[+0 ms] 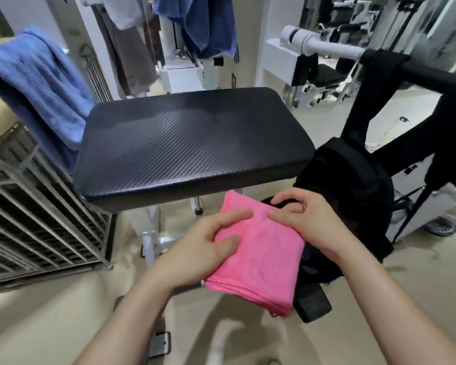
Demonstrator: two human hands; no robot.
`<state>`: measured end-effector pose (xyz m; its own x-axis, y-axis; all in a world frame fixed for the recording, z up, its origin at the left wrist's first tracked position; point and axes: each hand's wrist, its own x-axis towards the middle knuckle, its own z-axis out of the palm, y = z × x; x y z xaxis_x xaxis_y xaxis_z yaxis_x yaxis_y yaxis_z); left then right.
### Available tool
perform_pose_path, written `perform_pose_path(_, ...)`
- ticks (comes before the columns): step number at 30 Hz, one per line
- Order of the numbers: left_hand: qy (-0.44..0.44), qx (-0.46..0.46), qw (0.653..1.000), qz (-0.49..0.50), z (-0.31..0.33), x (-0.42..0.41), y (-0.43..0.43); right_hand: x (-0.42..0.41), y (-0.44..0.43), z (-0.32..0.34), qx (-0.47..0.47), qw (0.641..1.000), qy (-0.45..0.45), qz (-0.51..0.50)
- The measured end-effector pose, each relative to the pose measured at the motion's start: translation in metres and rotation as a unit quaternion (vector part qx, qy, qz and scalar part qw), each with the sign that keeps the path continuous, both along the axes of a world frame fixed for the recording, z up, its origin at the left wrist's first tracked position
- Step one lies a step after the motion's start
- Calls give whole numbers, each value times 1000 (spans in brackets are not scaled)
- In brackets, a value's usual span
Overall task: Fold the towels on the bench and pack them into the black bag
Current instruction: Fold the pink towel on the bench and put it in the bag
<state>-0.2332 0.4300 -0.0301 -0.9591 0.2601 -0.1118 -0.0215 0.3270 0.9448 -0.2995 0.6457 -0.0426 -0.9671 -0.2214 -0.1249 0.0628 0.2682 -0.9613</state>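
Observation:
A folded pink towel [258, 256] is held in the air below the front edge of the black padded bench [192, 143]. My left hand [203, 248] grips its left side, thumb and fingers pressed on top. My right hand [308, 222] holds its right side, fingers curled over the upper corner. The black bag [353, 185] hangs by its straps from a black bar on the right, directly behind and under the towel's right edge. Its opening is hidden by my right hand and the towel.
A blue towel [42, 85] is draped over a rail at the left, above a metal wire rack [37, 222]. Another blue towel [208, 22] and a grey one [127, 40] hang at the back. Gym machines stand behind, and a shoe [440, 226] is on the floor at right.

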Motion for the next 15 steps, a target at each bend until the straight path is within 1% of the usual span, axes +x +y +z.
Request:
perform_pose_path(2,-11,-14,1000,-5,-13,-5,20,-2,14,-10,139,984,92,-62)
perform_pose_path(5,0,-56,998,5,-36,-16,58,-9,44,-26,273,937,195,-97)
perform_pose_path(7,0,-65,997,38,-51,-24,85,-13,67,-36,350,895,261,-92)
perform_pose_path(8,2,-68,996,58,-59,-30,99,-16,78,-43,372,888,265,-55)
perform_pose_path(9,3,-68,995,78,-67,-37,114,-18,88,-47,371,899,233,14)
perform_pose_path(10,0,-62,994,91,-75,-44,129,-19,95,-52,344,921,152,105)
perform_pose_path(11,-4,-56,994,95,-83,-50,145,-19,100,-58,288,938,39,191)
perform_pose_path(12,-10,-58,994,88,-90,-56,160,-18,105,-62,220,941,-62,251)
perform_pose_path(13,-20,-57,995,75,-97,-61,174,-19,111,-68,146,940,-131,279)
perform_pose_path(14,-38,-44,996,64,-105,-66,184,-24,119,-74,71,941,-186,273)
perform_pose_path(15,-70,-10,996,59,-112,-70,191,-32,127,-80,27,943,-232,239)
